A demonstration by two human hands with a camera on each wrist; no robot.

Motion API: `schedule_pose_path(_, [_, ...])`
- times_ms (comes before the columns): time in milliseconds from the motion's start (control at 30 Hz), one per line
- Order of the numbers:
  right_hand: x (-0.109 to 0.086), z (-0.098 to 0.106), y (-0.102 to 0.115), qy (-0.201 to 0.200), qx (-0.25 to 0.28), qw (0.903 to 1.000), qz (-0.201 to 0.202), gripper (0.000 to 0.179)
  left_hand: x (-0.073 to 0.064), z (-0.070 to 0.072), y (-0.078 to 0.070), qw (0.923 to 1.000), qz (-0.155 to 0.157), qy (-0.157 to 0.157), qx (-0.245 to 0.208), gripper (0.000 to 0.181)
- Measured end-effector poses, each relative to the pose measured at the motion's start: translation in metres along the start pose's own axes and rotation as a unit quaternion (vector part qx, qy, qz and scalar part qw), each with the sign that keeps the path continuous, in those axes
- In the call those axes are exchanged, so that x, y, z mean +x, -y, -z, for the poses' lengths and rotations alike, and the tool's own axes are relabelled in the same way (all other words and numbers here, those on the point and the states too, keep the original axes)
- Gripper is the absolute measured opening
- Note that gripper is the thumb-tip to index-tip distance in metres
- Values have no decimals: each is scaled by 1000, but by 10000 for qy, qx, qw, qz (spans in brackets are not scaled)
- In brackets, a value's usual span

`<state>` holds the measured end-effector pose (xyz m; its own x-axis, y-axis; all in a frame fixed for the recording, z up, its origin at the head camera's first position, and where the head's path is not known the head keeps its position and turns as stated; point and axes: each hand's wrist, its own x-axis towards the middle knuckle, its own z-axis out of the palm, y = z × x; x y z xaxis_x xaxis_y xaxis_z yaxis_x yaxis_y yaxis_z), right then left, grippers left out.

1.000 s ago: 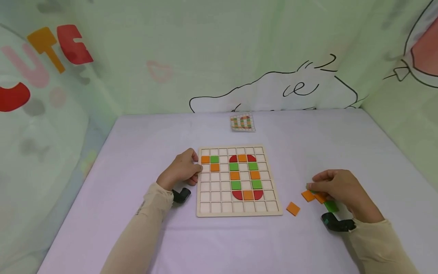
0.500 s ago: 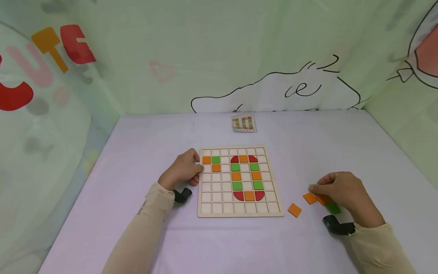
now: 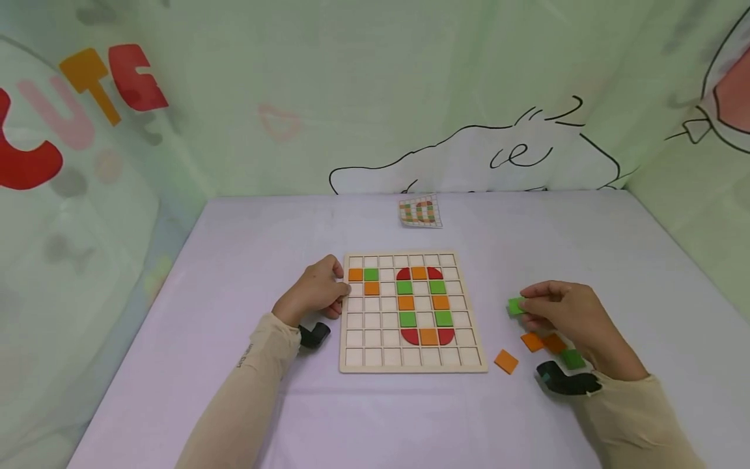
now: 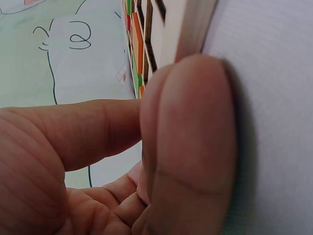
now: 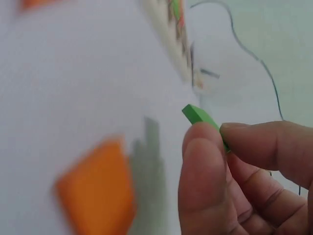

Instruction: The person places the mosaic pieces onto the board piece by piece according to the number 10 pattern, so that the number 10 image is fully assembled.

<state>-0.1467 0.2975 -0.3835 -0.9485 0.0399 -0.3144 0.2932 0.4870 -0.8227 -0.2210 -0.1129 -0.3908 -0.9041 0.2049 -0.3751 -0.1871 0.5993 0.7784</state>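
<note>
The square wooden grid board (image 3: 413, 365) lies flat on the table. It carries red, green and orange pieces in a closed loop on its right half, plus a few square tiles (image 3: 372, 288) at upper left. My left hand (image 3: 315, 288) grips the board's left edge with curled fingers; the left wrist view shows the thumb and finger (image 4: 195, 127) close together at the rim. Right of the board, my right hand (image 3: 565, 316) pinches a green square tile (image 3: 515, 306) between thumb and fingers. In the right wrist view this green tile (image 5: 200, 115) is held above the tabletop.
Below my right hand, orange tiles (image 3: 532, 342) and a green tile (image 3: 572, 359) lie together. A single orange tile (image 3: 506, 361) lies nearer the board's lower right corner. A printed pattern card (image 3: 420, 211) stands at the table's back edge, before the fabric backdrop.
My right hand has lifted a green tile off the small pile and moved left and away from me with it. The left hand keeps its place at the board's edge.
</note>
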Motion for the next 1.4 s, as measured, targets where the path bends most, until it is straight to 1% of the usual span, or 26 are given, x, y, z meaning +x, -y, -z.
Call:
schedule_pose_path(133, [9,-12,15,149,379,9992,-26,44,0,-1,0,10000,-14,2,3,24])
schedule_pose_path(267, [17,-27,31,254,613,9978,3,41,0,-1,0,10000,-8,24,-7,23])
schedule_pose_path(433, [24,-46,48,382,857,9955,142,37,0,-1,0,10000,5,10,-1,24])
schedule_pose_path(633, [31,-68,62,612,959,9933,212,34,0,-1,0,10000,1,4,-2,24])
schedule_pose_path(800, [35,-86,74,743,947,9926,156,31,1,-2,-1,10000,38,-22,26,24])
schedule_pose_path(1033, [40,-106,85,995,1029,9895,174,28,2,-2,0,10000,54,1,-5,23])
schedule_pose_path(1267, [44,-128,93,1070,1004,9892,-49,21,2,-2,0,10000,82,-39,28,23])
schedule_pose_path(1400, [46,-139,99,1167,959,9885,-64,19,1,-1,-1,9999,92,-53,49,23])
